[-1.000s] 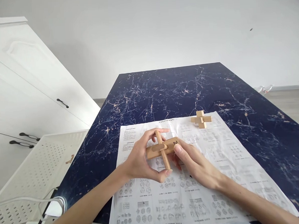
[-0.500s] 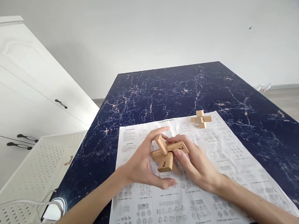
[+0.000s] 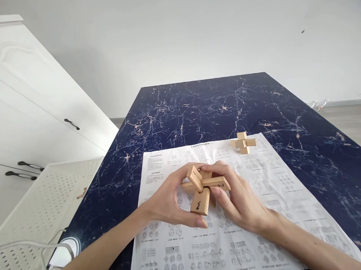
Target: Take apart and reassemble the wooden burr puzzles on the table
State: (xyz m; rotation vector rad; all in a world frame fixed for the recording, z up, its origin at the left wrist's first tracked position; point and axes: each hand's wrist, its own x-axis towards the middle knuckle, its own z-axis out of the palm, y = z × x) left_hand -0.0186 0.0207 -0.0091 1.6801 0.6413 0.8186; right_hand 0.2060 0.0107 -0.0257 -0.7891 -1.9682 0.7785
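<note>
Between my hands is a wooden interlocking puzzle (image 3: 201,192) of crossed pieces, with the numbers 1, 2 and 3 on their ends. My right hand (image 3: 240,198) pinches the piece marked 2, its thumb on the near side and fingers behind. Curved around the left side, my left hand (image 3: 168,196) has its fingers at the back by piece 1 and its thumb at the lower end of piece 3. Part of the puzzle's back is hidden by my fingers. A second wooden puzzle (image 3: 244,143), cross-shaped and assembled, rests at the sheet's top right.
A large printed sheet with small diagrams (image 3: 210,246) lies under my hands on the dark blue marbled table (image 3: 191,110). At left are a white pegboard surface (image 3: 50,198), a white cable (image 3: 29,243), a round white device (image 3: 64,252) and a white cabinet (image 3: 38,86).
The puzzle has tilted in my hands, so the 1 and 3 ends face me more. My left hand has closed in, its thumb now at the piece marked 3.
</note>
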